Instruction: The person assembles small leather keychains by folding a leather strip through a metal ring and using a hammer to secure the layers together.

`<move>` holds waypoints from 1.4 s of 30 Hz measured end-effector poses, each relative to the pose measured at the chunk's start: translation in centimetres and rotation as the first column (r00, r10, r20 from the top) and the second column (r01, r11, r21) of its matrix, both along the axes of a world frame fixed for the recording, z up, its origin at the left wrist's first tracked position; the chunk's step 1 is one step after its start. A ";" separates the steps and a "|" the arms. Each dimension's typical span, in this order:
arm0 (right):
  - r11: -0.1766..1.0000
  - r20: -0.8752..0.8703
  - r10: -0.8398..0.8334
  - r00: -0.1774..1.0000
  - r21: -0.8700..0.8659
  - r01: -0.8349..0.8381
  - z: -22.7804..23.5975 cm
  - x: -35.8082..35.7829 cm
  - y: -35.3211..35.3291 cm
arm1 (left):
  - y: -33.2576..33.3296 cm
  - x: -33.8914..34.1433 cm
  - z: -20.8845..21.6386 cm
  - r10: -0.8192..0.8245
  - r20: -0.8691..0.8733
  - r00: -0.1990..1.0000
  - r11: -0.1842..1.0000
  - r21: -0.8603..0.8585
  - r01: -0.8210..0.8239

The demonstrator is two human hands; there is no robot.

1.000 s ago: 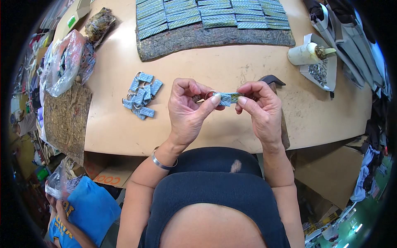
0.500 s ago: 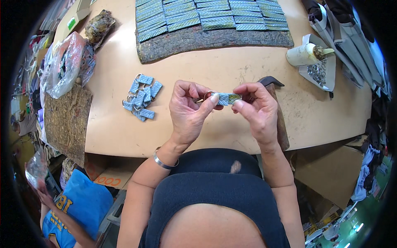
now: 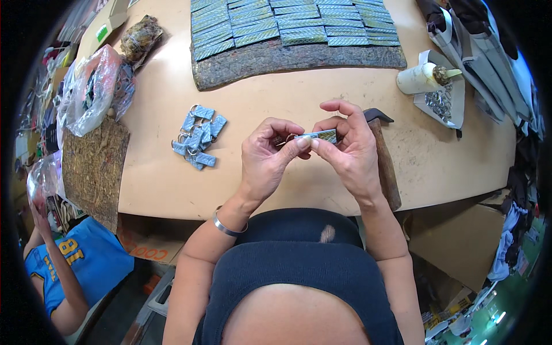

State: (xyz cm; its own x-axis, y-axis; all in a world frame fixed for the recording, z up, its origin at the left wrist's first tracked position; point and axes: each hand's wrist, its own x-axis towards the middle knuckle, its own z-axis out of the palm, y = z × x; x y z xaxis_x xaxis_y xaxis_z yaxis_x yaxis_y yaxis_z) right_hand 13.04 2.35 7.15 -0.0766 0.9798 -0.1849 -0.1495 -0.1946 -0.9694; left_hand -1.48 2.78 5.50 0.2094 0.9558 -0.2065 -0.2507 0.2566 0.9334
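Above the table's near edge, a small blue-green patterned key fob (image 3: 326,136) with a metal ring is held between my hands. My left hand (image 3: 267,155) pinches its ring end between thumb and fingers; the fingers partly hide the ring. My right hand (image 3: 353,146) has its thumb and bent fingers closed on the strap, with the index finger raised. To the left lies a small pile of similar key fobs (image 3: 198,138) with rings. Beside my right hand is a hammer (image 3: 388,167) with a wooden handle and dark head.
Rows of patterned strips (image 3: 299,23) lie on a dark board (image 3: 253,64) at the back. Right of it, a white glue bottle (image 3: 415,80) stands by a tray of metal pieces (image 3: 440,106). Plastic bags (image 3: 95,95) sit at left. A person in a blue top (image 3: 86,259) is lower left.
The key fob has tilted so its edge shows more. My right thumb has moved left along the strap and my right index finger has lifted. The other person has shifted left.
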 end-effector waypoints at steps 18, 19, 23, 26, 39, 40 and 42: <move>0.933 -0.732 -0.084 0.676 -0.296 -0.204 -2.5 1.5 -0.9 | 0.9 -0.3 0.7 -0.023 0.097 0.995 0.999 -0.047 0.028; 0.936 -0.730 -0.071 0.679 -0.285 -0.208 -2.5 1.5 -1.0 | 0.9 -0.2 0.9 -0.022 0.073 0.997 1.000 -0.018 0.023; 0.946 -0.707 -0.018 0.707 -0.242 -0.218 -2.5 1.8 -1.1 | 0.5 0.0 1.8 -0.008 -0.016 1.000 0.998 0.059 0.009; 0.947 -0.676 0.003 0.737 -0.235 -0.219 -2.2 2.2 -1.0 | 0.3 -0.1 2.0 -0.036 -0.102 0.994 0.997 0.060 0.043; 0.953 -0.524 0.067 0.849 -0.218 -0.210 -1.4 1.9 -1.0 | 0.0 -0.3 1.3 -0.013 -0.209 0.978 0.980 0.191 0.054; 0.956 -0.505 0.067 0.861 -0.214 -0.200 -1.4 1.9 -1.1 | -0.1 -0.2 1.3 -0.010 -0.200 0.980 0.981 0.188 0.048; 0.962 -0.464 0.066 0.884 -0.207 -0.180 -1.4 1.9 -1.2 | -0.2 -0.2 1.2 -0.003 -0.180 0.984 0.983 0.181 0.036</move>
State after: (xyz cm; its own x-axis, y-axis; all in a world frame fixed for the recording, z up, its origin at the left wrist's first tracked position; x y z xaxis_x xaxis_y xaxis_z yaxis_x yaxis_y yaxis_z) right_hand 14.92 1.19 5.76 -0.3240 0.8879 -0.3267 -0.5162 -0.4552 -0.7255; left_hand -1.69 2.61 6.66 0.2043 0.9768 -0.0642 -0.0730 0.0807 0.9941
